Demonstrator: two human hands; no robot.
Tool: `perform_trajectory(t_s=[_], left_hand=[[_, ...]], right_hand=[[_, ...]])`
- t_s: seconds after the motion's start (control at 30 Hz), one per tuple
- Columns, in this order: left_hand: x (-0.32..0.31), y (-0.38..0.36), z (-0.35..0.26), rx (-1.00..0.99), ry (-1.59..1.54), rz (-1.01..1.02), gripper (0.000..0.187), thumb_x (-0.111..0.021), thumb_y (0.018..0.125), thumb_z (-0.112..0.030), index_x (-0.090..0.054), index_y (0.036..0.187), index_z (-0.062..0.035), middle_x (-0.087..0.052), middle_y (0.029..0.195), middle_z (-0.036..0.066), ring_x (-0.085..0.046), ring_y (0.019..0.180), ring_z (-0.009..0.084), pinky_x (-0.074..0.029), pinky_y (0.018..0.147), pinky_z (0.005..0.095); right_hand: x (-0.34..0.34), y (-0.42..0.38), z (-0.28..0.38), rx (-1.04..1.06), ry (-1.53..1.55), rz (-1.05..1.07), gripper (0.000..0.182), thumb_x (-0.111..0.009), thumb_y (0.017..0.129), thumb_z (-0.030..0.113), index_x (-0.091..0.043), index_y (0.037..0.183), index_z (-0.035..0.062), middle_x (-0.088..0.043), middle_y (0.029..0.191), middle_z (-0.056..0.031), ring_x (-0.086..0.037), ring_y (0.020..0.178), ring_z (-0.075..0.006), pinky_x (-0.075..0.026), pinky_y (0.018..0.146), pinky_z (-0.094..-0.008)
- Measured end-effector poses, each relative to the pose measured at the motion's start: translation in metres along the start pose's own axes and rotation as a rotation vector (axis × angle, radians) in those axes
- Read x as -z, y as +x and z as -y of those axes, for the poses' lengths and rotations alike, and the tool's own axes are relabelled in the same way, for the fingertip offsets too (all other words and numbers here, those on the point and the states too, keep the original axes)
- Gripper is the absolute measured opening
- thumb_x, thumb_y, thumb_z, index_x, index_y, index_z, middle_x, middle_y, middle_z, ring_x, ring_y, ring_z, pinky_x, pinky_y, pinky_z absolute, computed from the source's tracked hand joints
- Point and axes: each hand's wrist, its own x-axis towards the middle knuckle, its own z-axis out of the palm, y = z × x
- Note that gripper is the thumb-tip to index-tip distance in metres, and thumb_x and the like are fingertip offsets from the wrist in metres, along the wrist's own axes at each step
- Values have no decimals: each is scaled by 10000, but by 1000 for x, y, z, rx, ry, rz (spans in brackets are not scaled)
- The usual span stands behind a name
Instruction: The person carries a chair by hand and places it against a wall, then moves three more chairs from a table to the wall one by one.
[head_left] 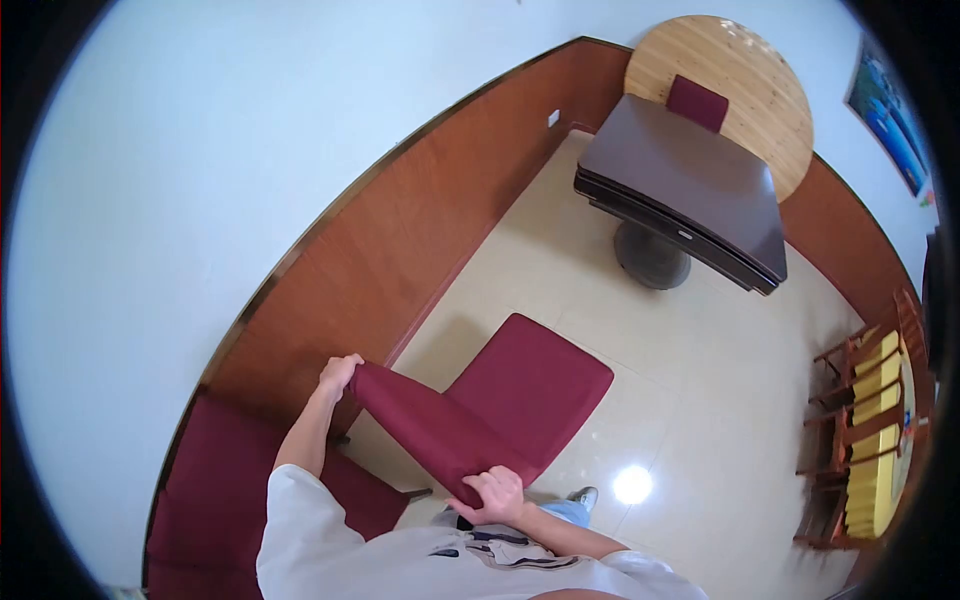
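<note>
A dark red upholstered chair [532,385] stands on the tiled floor just in front of me, its seat facing away from my body. My left hand [341,374] grips the left end of its backrest top. At the right end of the same backrest, my right hand [495,495] is closed over the corner, thumb and fingers on the fabric. The chair's legs are hidden beneath the seat.
More dark red chairs [215,490] line the wood-panelled wall at lower left. A dark square table [690,170] on a round base stands ahead, before a round wooden tabletop [770,90]. Wooden chairs [830,445] flank a yellow-draped table [872,480] at right.
</note>
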Motion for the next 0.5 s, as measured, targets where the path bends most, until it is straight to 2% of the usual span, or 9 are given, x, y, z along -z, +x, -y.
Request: perform_trajectory(t_s=[0.03, 0.07, 0.1, 0.17, 0.2, 0.27, 0.4, 0.47, 0.5], left_hand=[[2, 24, 2, -58, -28, 26, 349, -622, 724, -286, -624, 882, 26, -620, 779, 109, -594, 654, 216, -475, 565, 374], [10, 23, -18, -54, 60, 8, 404, -627, 722, -289, -624, 933, 56, -639, 850, 131, -617, 743, 234, -488, 662, 378], [17, 17, -36, -56, 54, 20, 404, -627, 722, -289, -624, 933, 56, -639, 850, 131, -617, 743, 234, -488, 662, 378], [36, -1, -70, -71, 262, 76, 550, -595, 694, -387, -635, 1043, 37, -611, 1111, 224, -580, 1066, 318, -446, 897, 368], [42, -6, -80, -72, 258, 75, 550, -595, 694, -387, -635, 1043, 37, -611, 1111, 224, -580, 1066, 318, -446, 897, 368], [51, -13, -95, -223, 554, 85, 531, -571, 713, -393, -639, 1053, 9, -607, 1118, 220, -575, 1073, 331, -449, 901, 380], [60, -13, -89, -256, 513, 69, 573, -551, 745, -453, -612, 1113, -17, -591, 1147, 216, -563, 1084, 342, -440, 920, 389], [57, -20, -72, -372, 378, -62, 623, -513, 818, -496, -511, 1241, -39, -597, 1138, 213, -583, 1057, 324, -448, 896, 388], [55, -29, -56, -341, 353, -56, 623, -513, 818, -496, -511, 1241, -39, -597, 1138, 213, -583, 1057, 324, -448, 896, 388]], right_hand=[[-16, 3, 8, -7, -23, -1, 343, -777, 616, 306, -610, 788, 60, -471, 594, -34, -462, 504, -185, -385, 472, -296], [-33, 7, 17, 17, -51, 67, 332, -766, 629, 311, -618, 803, 70, -462, 599, -28, -459, 513, -180, -394, 476, -296], [-48, 9, 27, 43, -72, 135, 322, -755, 642, 317, -626, 818, 80, -453, 603, -22, -457, 521, -175, -403, 479, -296], [-77, 3, 50, 48, -97, 170, 316, -730, 665, 315, -640, 873, 95, -437, 624, -22, -465, 540, -177, -427, 489, -293], [-93, 0, 59, 30, -82, 245, 332, -720, 670, 317, -641, 911, 103, -436, 634, -23, -472, 542, -181, -441, 496, -296], [-122, 4, 76, -7, -70, 359, 395, -698, 680, 326, -632, 1015, 127, -445, 663, -31, -493, 557, -191, -472, 505, -317], [-144, 12, 81, -20, -100, 412, 459, -702, 675, 346, -613, 1075, 139, -448, 672, -43, -502, 566, -194, -467, 488, -334], [-141, 22, 84, -14, -92, 465, 478, -706, 672, 354, -608, 1088, 141, -444, 666, -41, -503, 564, -195, -466, 486, -334], [-139, 27, 86, -23, -87, 479, 496, -710, 669, 361, -604, 1102, 142, -441, 661, -40, -503, 563, -196, -464, 484, -333]])
